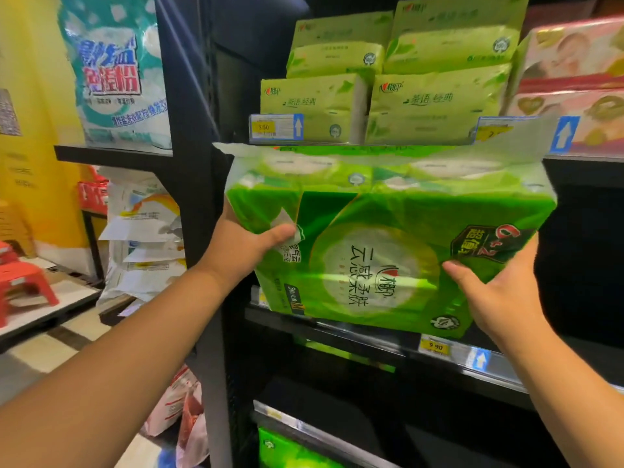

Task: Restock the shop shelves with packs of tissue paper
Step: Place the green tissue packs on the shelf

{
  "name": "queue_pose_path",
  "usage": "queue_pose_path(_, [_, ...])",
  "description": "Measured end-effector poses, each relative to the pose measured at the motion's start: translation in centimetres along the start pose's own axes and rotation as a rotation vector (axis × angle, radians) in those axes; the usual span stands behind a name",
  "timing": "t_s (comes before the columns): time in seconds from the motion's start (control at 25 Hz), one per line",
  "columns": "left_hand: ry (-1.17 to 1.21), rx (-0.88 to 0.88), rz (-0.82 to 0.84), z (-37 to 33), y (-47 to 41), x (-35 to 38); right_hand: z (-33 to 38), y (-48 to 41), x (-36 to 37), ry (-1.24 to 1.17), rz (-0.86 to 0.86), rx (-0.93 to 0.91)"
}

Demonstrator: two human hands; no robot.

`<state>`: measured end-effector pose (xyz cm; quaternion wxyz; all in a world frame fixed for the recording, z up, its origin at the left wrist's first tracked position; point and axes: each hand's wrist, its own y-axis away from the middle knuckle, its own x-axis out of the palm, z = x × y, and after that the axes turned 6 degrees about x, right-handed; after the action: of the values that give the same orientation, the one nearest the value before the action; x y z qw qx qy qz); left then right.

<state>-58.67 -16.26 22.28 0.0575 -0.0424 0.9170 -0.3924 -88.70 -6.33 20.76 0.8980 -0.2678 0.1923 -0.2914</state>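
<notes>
A large bright green pack of tissue paper [388,238] hangs in front of the dark middle shelf opening, held between both hands. My left hand [243,244] grips its left end with the thumb on the front face. My right hand [496,292] grips its lower right corner, thumb across the front. The pack's bottom edge is just above the middle shelf edge [371,339]. Its printed text reads sideways. On the shelf above stand several pale green tissue packs [432,103].
Pink tissue packs [574,79] sit at the upper right. A black shelf upright [199,163] stands left of the pack. Beyond it are a detergent bag [114,69], stacked white bags [145,238] and a red stool [23,285]. Another green pack [290,450] lies on the bottom shelf.
</notes>
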Motion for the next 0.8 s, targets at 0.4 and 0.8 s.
queue_pose_path(0.4, [0.042, 0.040, 0.044, 5.7, -3.0, -0.2, -2.3, -0.5, 4.0, 0.037, -0.056, 0.177])
queue_pose_path(0.8, [-0.059, 0.024, 0.054, 9.2, -4.1, 3.0, -4.1, -3.0, 8.3, 0.089, -0.116, 0.225])
